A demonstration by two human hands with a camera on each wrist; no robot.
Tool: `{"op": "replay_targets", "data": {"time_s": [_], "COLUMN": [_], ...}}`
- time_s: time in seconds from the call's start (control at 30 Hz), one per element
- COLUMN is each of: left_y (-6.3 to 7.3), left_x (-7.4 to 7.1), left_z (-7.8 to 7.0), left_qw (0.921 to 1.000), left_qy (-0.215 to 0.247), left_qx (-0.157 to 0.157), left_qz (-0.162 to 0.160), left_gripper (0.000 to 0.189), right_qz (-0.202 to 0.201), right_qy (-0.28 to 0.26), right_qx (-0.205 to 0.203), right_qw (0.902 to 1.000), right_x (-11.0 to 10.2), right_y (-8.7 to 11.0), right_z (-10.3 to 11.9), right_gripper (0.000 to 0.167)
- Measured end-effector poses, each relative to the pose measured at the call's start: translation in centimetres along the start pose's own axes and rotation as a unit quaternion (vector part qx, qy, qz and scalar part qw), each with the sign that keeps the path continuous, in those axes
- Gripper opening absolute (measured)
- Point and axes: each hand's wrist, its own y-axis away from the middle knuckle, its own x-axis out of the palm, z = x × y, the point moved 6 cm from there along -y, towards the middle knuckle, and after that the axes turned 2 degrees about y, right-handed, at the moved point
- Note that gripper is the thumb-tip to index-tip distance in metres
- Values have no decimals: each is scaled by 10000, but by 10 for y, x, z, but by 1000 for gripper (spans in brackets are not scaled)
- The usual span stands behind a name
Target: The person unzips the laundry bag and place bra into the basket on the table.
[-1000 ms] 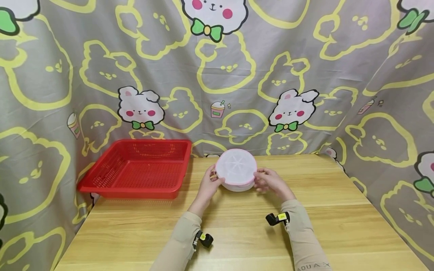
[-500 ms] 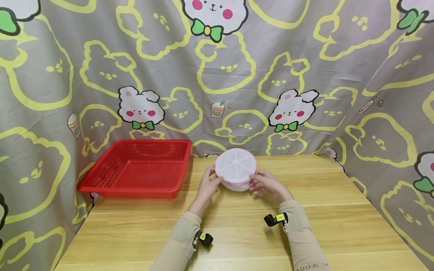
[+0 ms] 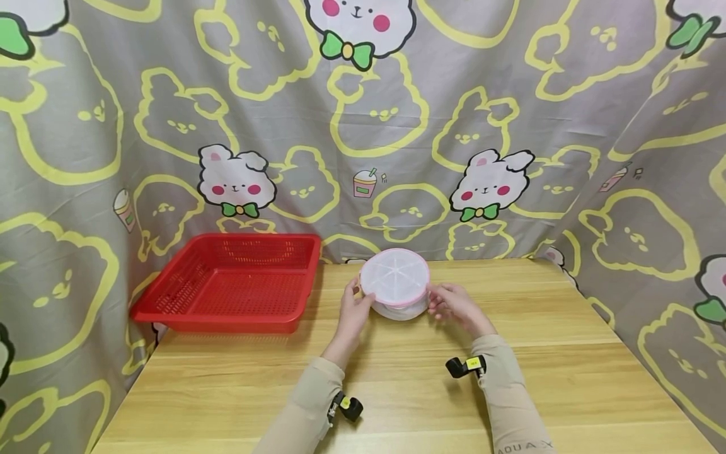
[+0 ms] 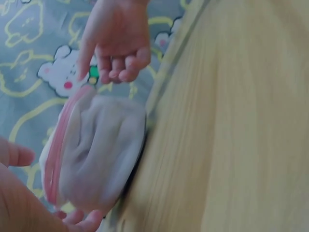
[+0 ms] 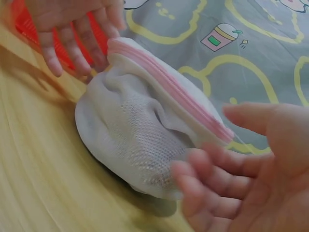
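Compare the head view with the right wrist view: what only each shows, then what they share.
Only the head view shows the spoke-patterned top of the pouch, both sleeves and the wrist cameras.
Only the right wrist view shows the zipper teeth and fine mesh weave.
Both show the pouch, left hand, right hand, table, curtain and red basket, the last partly in the wrist view.

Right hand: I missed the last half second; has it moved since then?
Yes; against the curtain behind, the head view shows the right hand shifted slightly rightward.
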Motion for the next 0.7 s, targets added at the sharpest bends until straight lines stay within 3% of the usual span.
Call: {"op": "replay_targets", "data": {"time_s": [0.13, 0.23, 0.43, 0.6, 0.7], "left_y": [5, 6, 6, 6, 7], "left_x": [7, 10, 14, 17, 17], "left_z": [4, 8, 13, 15, 17], "left_qw": [9991, 9972, 9958, 9952, 9947], "left_qy": [415, 698, 869, 917, 921], "left_qx": [-96, -229, -291, -335, -444], "left_qz": [-72, -136, -32, 87, 133], "left_gripper": [70, 72, 70, 71, 72], "right_qz": [-946, -1288, -896, -323, -210], "right_qy": [8, -24, -295, -713, -870], "right_qx": [-178, -276, -396, -570, -561], "right_qw": [9954, 9913, 9948, 9953, 9944], "right_x": [-10, -12, -4, 8, 11], "right_y": [-2, -5, -14, -17, -16], "right_z": [0, -2, -7, -7, -7], "right_gripper": [36, 46, 67, 67, 66]}}
